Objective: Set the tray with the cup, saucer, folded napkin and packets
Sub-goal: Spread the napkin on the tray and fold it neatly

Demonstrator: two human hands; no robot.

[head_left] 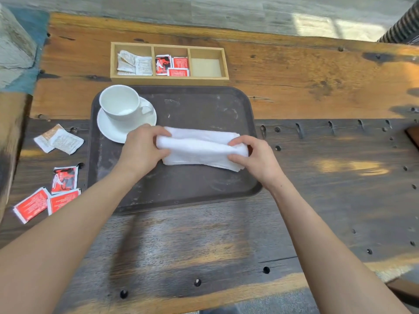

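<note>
Your left hand (145,147) and right hand (254,156) are both on the napkin (201,148), one at each end. The left pinches the napkin's left end between thumb and fingers, closed on the cloth; the right does the same at the right end, thumb on top and fingers curled under the edge. The napkin is white, folded into a long band with a rolled fold running along its length, and it lies across the middle of the tray (204,189), slightly toward the right side. The tray is dark and scuffed, and sits on the table (204,245) in front of you. In the tray's far left corner stands the saucer (108,130), with the cup (122,102) upright on it, handle pointing right; the cup looks empty. Your left hand is just beside the saucer's near edge and hides a little of it. Off the tray, on the table to your left, lie two pale packets (60,140), overlapping, and nearer to you three red packets (47,196), also touching one another. Beyond the tray, a box (169,78) with three compartments sits on the table: the left one holds pale packets, the middle one holds red packets, and the right one holds what looks like a flat pale sheet, though you cannot tell what it is.
</note>
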